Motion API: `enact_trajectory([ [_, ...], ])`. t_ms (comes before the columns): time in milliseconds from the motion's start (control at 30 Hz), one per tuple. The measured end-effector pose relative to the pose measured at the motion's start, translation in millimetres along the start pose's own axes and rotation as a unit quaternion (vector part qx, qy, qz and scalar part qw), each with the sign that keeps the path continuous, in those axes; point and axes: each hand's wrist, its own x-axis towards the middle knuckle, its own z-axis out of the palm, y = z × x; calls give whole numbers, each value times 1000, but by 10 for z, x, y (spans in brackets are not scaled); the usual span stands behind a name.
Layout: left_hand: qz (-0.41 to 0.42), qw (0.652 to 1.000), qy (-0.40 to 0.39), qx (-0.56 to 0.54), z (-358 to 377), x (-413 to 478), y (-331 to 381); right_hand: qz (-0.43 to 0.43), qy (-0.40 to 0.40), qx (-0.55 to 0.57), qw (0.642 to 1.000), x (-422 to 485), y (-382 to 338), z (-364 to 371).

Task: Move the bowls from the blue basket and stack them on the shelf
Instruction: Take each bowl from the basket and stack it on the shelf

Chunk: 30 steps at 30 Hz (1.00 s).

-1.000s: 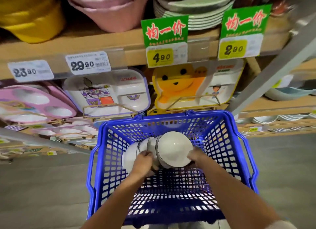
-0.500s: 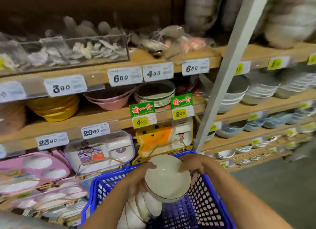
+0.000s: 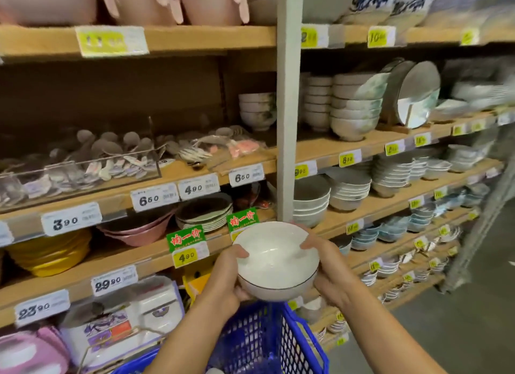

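Observation:
A white bowl (image 3: 274, 258) with a thin dark rim is held upright in front of the shelves, above the blue basket (image 3: 264, 337). My left hand (image 3: 225, 278) grips its left side, thumb over the rim. My right hand (image 3: 324, 267) grips its right side, fingers over the rim. The basket's inside is mostly out of view below my arms. Stacks of pale bowls (image 3: 309, 203) sit on the wooden shelf (image 3: 370, 209) just right of the white upright post (image 3: 288, 103).
Wooden shelves carry crockery: pink bowls (image 3: 136, 230) and green plates (image 3: 204, 212) at left, yellow bowls (image 3: 50, 252), divided trays (image 3: 119, 318) below, taller bowl stacks (image 3: 354, 108) upper right. Price tags line the shelf edges. Grey floor lies at lower right.
The bowl has come up out of the basket and turned from tilted to upright, open side up. The view has risen from the basket to the shelves.

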Motion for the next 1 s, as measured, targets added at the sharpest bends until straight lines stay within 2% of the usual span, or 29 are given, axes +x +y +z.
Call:
enact_trajectory([
  [133, 17, 1000, -18, -18, 645, -121, 30, -41, 19, 85, 995, -63, -416, -387],
  [367, 84, 996, -19, -35, 1841, -124, 22, -63, 31, 78, 994, -63, -1331, -1220],
  [567, 164, 986, -16, -40, 2571, -92, 106, -87, 28, 69, 993, 52, -2037, -1589],
  [800, 261, 965, 17, 12, 2859, 147, 413, -70, 4, 117, 991, 445, -2407, -1602],
  [1000, 312, 948, 49, 38, 2769, 543, 746, -58, 0, 79, 995, 972, -2550, -1290],
])
